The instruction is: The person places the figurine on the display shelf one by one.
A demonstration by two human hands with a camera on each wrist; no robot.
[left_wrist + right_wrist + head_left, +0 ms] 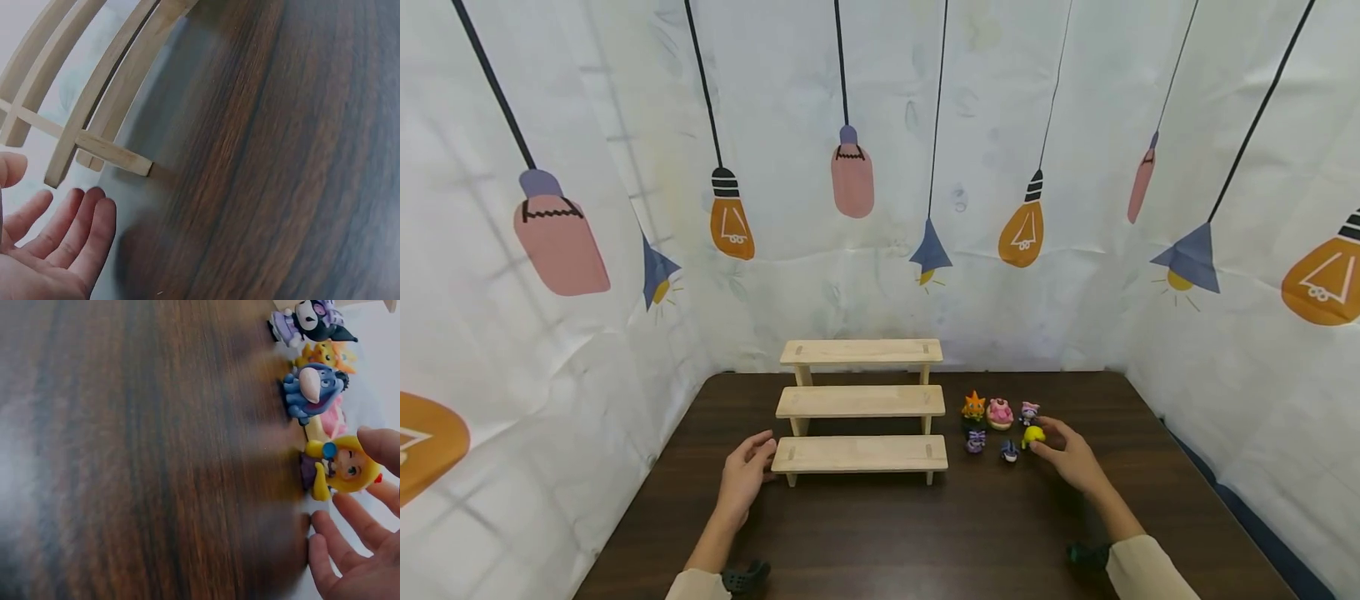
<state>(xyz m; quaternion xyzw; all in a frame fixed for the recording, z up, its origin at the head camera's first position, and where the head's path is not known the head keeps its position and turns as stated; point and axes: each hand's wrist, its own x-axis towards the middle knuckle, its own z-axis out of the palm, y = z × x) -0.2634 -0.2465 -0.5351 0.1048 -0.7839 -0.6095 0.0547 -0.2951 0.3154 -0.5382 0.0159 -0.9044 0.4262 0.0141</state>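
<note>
A yellow-haired figurine stands on the dark table, a small yellow shape in the head view. My right hand is around its right side, thumb and fingers spread apart; whether they touch it I cannot tell. Left of it are a blue donkey figurine and a purple-and-black figurine. Behind stand an orange figurine, a pink figurine and a small purple-and-white figurine. My left hand is beside the left end of a three-step wooden display shelf, fingers loosely bent and holding nothing.
The dark wooden table spreads in front of the shelf. White cloth printed with hanging lamps encloses the back and sides. A dark band is at my left wrist, another dark band at the right.
</note>
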